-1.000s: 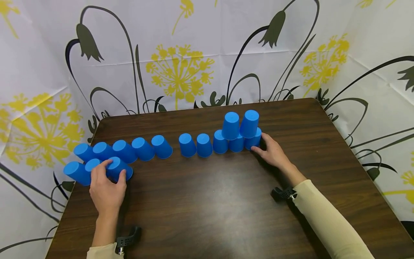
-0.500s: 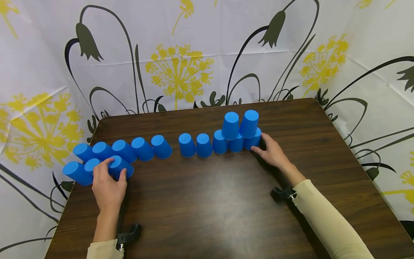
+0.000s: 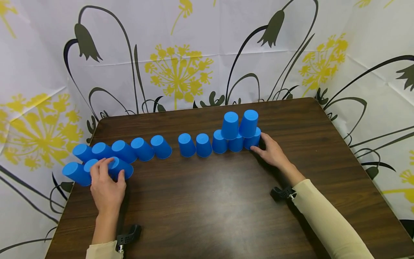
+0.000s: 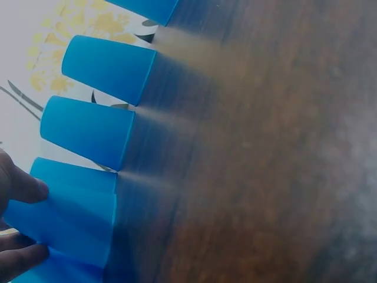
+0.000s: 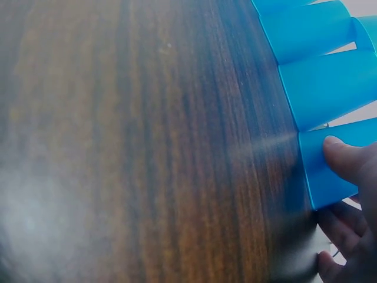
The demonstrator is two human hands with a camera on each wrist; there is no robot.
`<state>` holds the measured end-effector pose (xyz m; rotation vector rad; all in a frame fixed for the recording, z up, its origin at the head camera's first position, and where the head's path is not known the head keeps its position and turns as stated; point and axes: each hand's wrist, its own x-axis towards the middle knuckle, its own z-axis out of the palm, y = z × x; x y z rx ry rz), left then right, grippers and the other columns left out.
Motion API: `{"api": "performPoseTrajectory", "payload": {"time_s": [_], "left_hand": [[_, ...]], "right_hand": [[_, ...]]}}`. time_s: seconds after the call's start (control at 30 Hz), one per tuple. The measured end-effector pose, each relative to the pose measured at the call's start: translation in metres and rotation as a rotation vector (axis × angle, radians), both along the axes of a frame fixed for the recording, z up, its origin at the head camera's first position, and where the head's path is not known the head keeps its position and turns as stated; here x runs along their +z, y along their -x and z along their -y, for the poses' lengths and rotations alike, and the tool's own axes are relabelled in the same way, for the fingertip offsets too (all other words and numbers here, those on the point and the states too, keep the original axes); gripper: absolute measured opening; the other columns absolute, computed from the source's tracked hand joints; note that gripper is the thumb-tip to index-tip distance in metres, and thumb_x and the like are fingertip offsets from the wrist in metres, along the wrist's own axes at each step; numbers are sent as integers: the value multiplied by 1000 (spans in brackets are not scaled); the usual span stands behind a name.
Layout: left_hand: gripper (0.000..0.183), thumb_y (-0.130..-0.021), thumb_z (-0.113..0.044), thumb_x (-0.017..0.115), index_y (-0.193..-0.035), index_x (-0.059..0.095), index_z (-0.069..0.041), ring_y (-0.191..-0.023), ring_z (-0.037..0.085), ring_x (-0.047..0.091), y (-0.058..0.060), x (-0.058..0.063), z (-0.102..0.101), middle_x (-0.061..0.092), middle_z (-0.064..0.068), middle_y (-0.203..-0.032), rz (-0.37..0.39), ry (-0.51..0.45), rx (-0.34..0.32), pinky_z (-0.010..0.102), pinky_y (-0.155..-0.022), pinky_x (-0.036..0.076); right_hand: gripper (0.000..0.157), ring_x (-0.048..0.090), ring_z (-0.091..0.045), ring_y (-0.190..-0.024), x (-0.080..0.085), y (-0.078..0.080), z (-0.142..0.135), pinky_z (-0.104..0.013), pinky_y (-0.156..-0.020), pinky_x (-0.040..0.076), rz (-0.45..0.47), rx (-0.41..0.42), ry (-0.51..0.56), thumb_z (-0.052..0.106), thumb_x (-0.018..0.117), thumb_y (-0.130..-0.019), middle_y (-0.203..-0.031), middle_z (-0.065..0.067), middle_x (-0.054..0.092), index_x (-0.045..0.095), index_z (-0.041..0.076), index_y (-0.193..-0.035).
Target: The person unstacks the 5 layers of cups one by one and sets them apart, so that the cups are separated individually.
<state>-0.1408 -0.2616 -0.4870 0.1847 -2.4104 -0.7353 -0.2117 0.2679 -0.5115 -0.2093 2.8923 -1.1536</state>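
At the left of the head view my left hand (image 3: 107,189) holds an upside-down blue plastic cup (image 3: 123,169) between thumb and fingers. Two more cups stand left of it in the same near row, one partly hidden by the fingers. Its thumb and fingers also show around the cup (image 4: 76,224) in the left wrist view. Over on the right, my right hand (image 3: 272,150) grips the end cup (image 3: 253,139) of a bottom row, thumb in front. Two upper cups (image 3: 230,126) rest on three bottom cups there. The right wrist view shows the thumb pressed against the end cup (image 5: 318,171).
Behind the left hand, several upside-down cups (image 3: 142,149) stand in a slanting row. Two separate cups (image 3: 203,145) stand between that row and the stack. All are on a dark wooden table (image 3: 207,208). A flowered white cloth (image 3: 194,28) hangs behind it.
The left hand's cup has shifted very slightly to the right over the second. The left fingers have moved a little. My right hand and the stack look unchanged.
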Motion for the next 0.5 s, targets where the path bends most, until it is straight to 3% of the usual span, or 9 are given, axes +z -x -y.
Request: {"api": "performPoseTrajectory", "payload": {"time_s": [0.17,0.3,0.4,0.5], "left_hand": [[51,-82,-6,78,-129,58,-5,-125,39,49,-1,7,-1,47,19,-138,-35,32,12,63,-91,46],[50,-83,-10,78,-128,59,-5,-130,36,46,-2,18,-7,48,19,-138,-87,54,-12,61,-101,40],[47,-83,-11,77,-127,61,-5,-130,36,46,-3,28,-19,50,19,-138,-151,64,-75,59,-104,38],[44,-82,-8,77,-123,63,-3,-126,36,49,-2,34,-36,53,18,-135,-221,59,-193,55,-103,42]], "right_hand": [[71,38,-42,-136,0,1,-1,-60,-109,30,-5,4,-1,33,66,-95,-148,-23,40,34,2,-149],[71,37,-42,-136,0,2,-1,-61,-109,29,-1,3,0,34,66,-94,-148,-23,40,33,2,-149],[72,37,-42,-137,0,1,-1,-61,-109,30,0,4,0,34,66,-94,-148,-23,40,33,2,-149],[71,37,-42,-136,-1,1,-2,-61,-109,30,-2,5,0,34,66,-94,-148,-23,40,34,1,-149]]}}
